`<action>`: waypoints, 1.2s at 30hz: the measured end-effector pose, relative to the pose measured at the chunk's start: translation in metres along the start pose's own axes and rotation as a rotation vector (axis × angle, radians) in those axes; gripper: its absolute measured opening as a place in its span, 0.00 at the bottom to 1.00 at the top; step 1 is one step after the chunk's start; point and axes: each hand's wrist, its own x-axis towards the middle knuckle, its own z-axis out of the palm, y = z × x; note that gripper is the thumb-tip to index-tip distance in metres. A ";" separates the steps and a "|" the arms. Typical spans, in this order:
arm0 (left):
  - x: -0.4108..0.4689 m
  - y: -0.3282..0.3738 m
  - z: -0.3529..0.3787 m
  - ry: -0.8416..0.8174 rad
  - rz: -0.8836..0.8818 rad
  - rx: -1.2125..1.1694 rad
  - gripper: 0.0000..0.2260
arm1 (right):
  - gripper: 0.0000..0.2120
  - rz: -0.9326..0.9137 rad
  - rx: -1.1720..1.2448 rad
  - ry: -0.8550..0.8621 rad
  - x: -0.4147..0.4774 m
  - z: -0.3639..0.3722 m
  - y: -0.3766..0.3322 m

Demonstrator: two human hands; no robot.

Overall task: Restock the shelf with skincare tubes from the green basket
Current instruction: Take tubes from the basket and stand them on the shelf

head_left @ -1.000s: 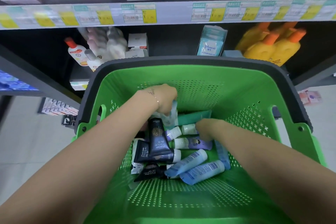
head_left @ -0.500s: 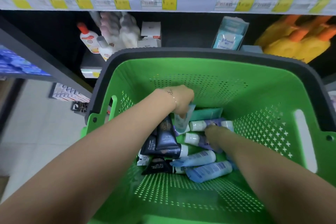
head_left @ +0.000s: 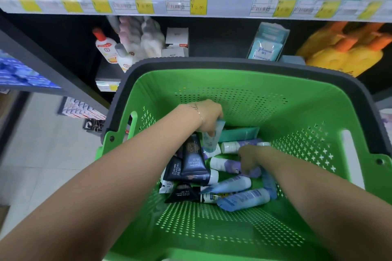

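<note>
Both my hands are inside the green basket (head_left: 314,112), which has a dark grey rim. My left hand (head_left: 209,117) is closed on a pale blue tube (head_left: 211,139), held upright near the far side. My right hand (head_left: 249,158) is closed around a lilac tube (head_left: 222,164) lying on the pile. Several more skincare tubes lie on the basket floor: dark navy tubes (head_left: 192,159), light blue tubes (head_left: 244,199) and a teal tube (head_left: 239,133).
The shelf (head_left: 212,4) with yellow price tags runs across the top. Below it stand white bottles with red caps (head_left: 106,47), small white boxes (head_left: 177,36), a blue packet (head_left: 266,43) and yellow bottles with orange caps (head_left: 341,53). Tiled floor (head_left: 31,154) lies at left.
The view has tilted down and the basket sits lower and nearer. My left hand has drawn the pale blue tube slightly up; my right hand has closed over the lilac tube.
</note>
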 end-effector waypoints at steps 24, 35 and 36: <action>0.009 -0.018 0.016 0.006 -0.116 0.034 0.13 | 0.28 -0.223 0.588 0.081 -0.012 -0.033 -0.045; -0.005 -0.017 0.012 0.006 -0.177 0.024 0.15 | 0.08 -0.207 0.431 0.310 -0.034 -0.052 -0.044; -0.008 -0.017 0.008 0.013 -0.182 0.022 0.16 | 0.08 -0.216 0.451 0.318 -0.040 -0.057 -0.040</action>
